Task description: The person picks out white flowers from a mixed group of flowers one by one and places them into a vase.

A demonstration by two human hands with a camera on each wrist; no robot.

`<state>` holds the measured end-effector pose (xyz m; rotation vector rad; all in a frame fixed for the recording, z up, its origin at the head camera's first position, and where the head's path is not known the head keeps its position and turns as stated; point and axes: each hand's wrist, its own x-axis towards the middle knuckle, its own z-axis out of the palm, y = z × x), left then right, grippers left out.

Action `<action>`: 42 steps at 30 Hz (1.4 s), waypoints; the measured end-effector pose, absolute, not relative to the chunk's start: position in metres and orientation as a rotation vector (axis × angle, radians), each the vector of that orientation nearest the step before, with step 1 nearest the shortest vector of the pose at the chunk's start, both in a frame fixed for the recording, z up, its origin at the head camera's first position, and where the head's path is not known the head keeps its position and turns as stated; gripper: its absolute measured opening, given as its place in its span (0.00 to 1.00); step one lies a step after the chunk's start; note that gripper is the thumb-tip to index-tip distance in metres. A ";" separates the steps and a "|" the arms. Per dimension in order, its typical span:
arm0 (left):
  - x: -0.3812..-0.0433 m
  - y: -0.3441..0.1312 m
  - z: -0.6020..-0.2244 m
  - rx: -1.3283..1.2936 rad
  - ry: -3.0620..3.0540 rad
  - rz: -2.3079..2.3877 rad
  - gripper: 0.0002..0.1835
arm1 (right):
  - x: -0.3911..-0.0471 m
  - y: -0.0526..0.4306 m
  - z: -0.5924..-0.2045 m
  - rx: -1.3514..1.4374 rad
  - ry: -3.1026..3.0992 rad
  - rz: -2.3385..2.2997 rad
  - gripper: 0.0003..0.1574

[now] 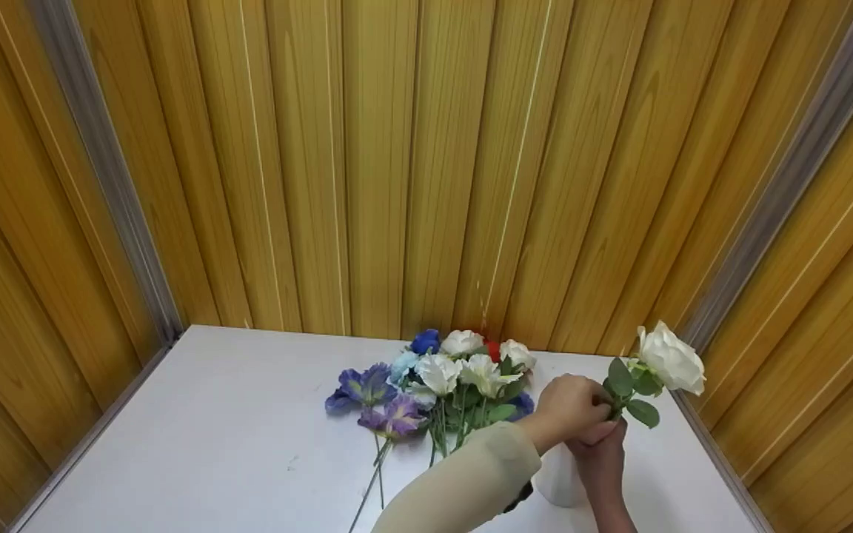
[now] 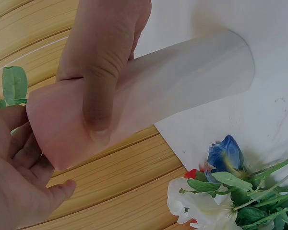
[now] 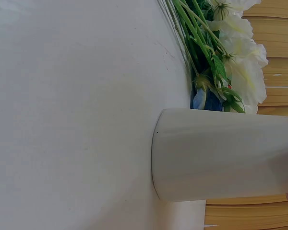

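A white rose point(image 1: 671, 361) with green leaves rises above the mouth of a tall white vase point(image 1: 561, 485). My left hand point(image 1: 573, 407) is at the vase mouth, its fingers curled about the rose's stem just below the leaves. In the left wrist view those fingers point(image 2: 29, 148) lie right at the rim and hide the stem. My right hand point(image 1: 603, 459) grips the upper part of the vase, with its thumb laid along the side in the left wrist view. The vase base point(image 3: 165, 158) stands upright on the table in the right wrist view.
Left of the vase, a bunch of artificial flowers lies on the white table point(image 1: 212, 429): white blooms point(image 1: 439, 374), a blue rose point(image 1: 425, 340), a red flower point(image 1: 493, 349) and purple irises point(image 1: 397, 416). Their stems point toward the near edge. Wood-patterned walls point(image 1: 375, 170) enclose the table.
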<state>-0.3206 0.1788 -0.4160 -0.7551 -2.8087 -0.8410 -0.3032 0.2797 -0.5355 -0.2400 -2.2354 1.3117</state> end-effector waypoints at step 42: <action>-0.377 0.005 -0.489 -0.319 -2.683 -1.515 0.09 | -0.304 0.275 -0.534 -0.361 -2.171 1.614 0.63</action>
